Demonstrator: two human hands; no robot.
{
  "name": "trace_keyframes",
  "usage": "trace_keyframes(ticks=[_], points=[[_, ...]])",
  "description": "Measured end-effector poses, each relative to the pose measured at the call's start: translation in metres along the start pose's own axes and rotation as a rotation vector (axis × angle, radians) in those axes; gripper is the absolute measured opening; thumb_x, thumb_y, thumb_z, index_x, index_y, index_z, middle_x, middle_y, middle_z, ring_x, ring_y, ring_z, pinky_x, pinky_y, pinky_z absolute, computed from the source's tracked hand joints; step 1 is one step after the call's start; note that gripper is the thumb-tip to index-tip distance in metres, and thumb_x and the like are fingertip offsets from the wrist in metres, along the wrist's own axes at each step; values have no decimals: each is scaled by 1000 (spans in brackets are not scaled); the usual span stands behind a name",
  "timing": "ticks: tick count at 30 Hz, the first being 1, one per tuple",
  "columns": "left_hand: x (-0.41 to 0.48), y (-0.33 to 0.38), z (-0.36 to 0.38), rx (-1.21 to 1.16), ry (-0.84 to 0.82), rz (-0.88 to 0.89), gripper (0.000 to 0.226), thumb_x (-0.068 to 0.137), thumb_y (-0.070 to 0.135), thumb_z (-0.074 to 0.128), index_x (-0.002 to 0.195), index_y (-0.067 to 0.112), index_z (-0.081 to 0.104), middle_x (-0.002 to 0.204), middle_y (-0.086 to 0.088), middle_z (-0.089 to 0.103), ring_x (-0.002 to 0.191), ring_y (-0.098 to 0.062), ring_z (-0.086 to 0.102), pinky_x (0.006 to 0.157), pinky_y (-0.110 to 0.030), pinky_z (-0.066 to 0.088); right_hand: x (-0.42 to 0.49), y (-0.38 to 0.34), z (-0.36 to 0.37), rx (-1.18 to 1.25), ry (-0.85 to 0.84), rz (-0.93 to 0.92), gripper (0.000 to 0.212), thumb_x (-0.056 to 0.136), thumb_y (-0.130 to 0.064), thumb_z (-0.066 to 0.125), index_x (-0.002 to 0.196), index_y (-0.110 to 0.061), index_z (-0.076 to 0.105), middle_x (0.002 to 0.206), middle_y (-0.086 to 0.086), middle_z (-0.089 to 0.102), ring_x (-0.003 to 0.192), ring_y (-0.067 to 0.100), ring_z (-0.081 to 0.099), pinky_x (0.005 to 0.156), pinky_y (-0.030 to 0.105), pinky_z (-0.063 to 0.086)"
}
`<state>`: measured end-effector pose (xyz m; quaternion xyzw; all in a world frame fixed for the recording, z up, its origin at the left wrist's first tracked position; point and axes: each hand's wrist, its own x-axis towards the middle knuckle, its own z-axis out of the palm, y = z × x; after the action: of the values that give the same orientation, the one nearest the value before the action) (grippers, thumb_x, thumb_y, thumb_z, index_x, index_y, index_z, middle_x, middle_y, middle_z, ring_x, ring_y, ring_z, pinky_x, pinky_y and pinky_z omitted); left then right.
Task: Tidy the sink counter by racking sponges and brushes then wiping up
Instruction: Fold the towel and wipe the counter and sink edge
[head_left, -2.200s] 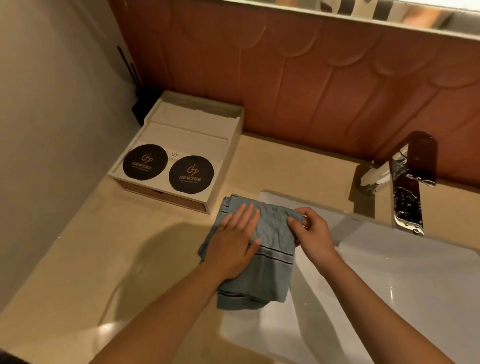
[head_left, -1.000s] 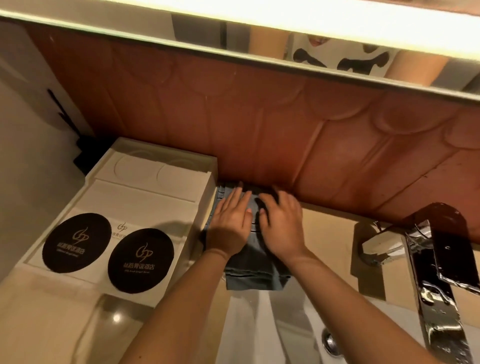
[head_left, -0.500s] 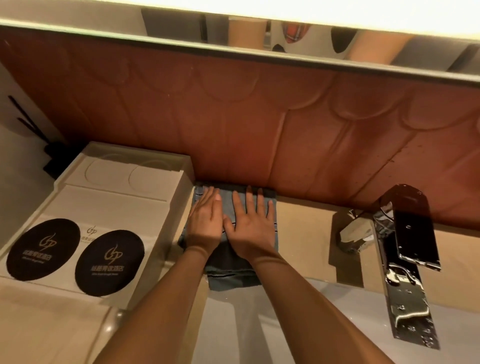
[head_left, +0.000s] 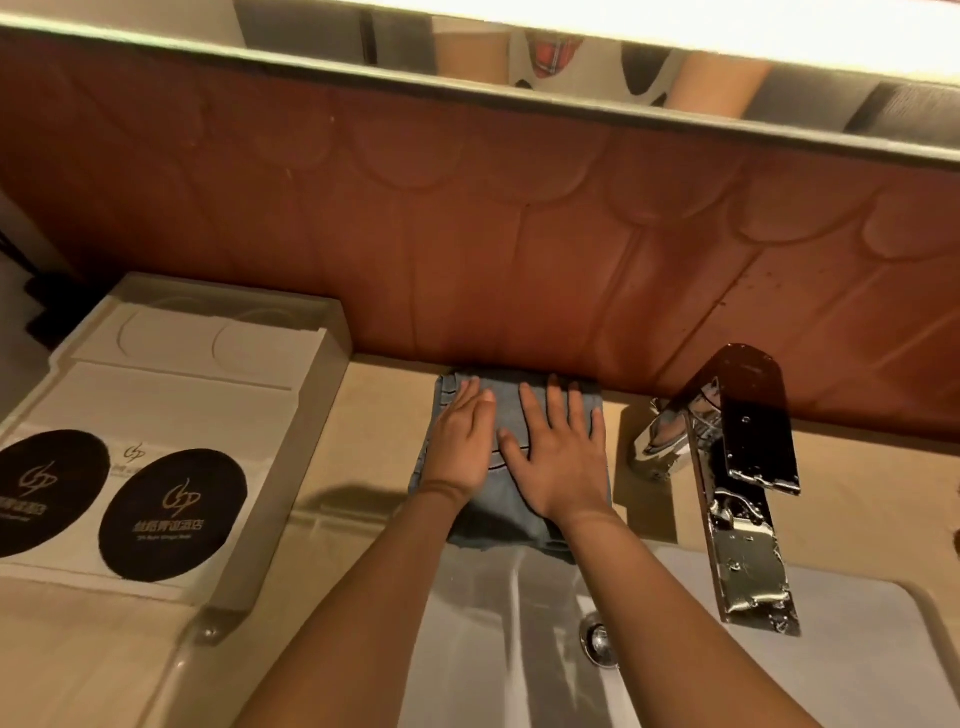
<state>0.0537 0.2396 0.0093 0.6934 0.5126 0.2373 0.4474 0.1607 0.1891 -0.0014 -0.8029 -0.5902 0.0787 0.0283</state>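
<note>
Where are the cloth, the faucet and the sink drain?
cloth (head_left: 501, 519): head view, on its bare lower fold.
faucet (head_left: 745, 551): head view, on the spout.
sink drain (head_left: 598, 644): head view, on the metal stopper.

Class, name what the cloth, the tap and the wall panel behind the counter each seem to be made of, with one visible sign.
The cloth: soft woven fabric, blue-grey, matt; it lies folded in limp layers. The tap: polished metal, probably chrome-plated; mirror-bright reflections. The wall panel: reddish-brown, slight sheen, scalloped relief; perhaps moulded tile or plastic, unclear.
</note>
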Motion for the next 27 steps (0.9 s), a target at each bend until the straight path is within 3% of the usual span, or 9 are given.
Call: trace_keyframes(ticks=[6,9,13,16,18,23,25,27], points=[[-9,7,3,9,-139,18,44,102,20,25,143,7,31,156,-6,19,145,-13,12,112,-17,4,-14,5,0,11,-24,127,70,91,-59,16,149,-25,-3,158,8,-8,145,25,-12,116,42,-6],[-18,7,6,87,-193,52,44,102,19,24,144,6,27,156,-7,17,145,-13,10,112,-18,2,-24,8,-1,14,-48,155,78,83,-61,8,149,-22,-5,158,10,-10,145,26,-14,117,40,-6],[-31,0,9,235,-252,110,46,102,24,22,147,10,22,158,-4,9,145,-10,2,116,-23,-2,-47,9,-2,45,-91,162,74,91,-63,9,148,-20,-11,156,8,-17,143,22,-21,117,33,-3],[-48,-7,11,379,-273,158,49,102,29,19,149,15,15,159,1,-1,145,-8,-6,113,-22,-8,-65,13,0,12,-74,102,106,61,-78,-27,147,-17,-12,156,8,-17,143,20,-21,117,32,6],[-64,-11,13,439,-267,196,54,99,37,15,149,17,13,158,2,-4,145,-8,-8,110,-19,-11,-78,18,6,42,-28,76,114,54,-75,-36,148,-16,-8,157,9,-13,141,18,-21,116,32,6],[-87,-17,14,471,-276,292,78,80,54,5,149,20,14,158,5,0,144,-5,-6,107,-18,-11,-100,28,17,188,-2,-21,94,73,-75,-16,143,-13,-4,154,11,-8,141,19,-15,112,22,-16],[-94,-18,19,474,-244,329,87,73,59,1,148,20,17,158,4,5,145,-6,-2,109,-20,-10,-108,33,21,337,9,9,88,75,-78,-6,141,-20,-4,152,3,-11,142,18,-9,115,23,-8],[-101,-13,27,457,-223,348,81,78,56,13,144,14,31,155,-3,22,144,-14,17,112,-29,-1,-118,48,22,352,2,42,83,78,-77,0,144,-28,-5,154,-1,-10,145,18,-3,118,31,5]])
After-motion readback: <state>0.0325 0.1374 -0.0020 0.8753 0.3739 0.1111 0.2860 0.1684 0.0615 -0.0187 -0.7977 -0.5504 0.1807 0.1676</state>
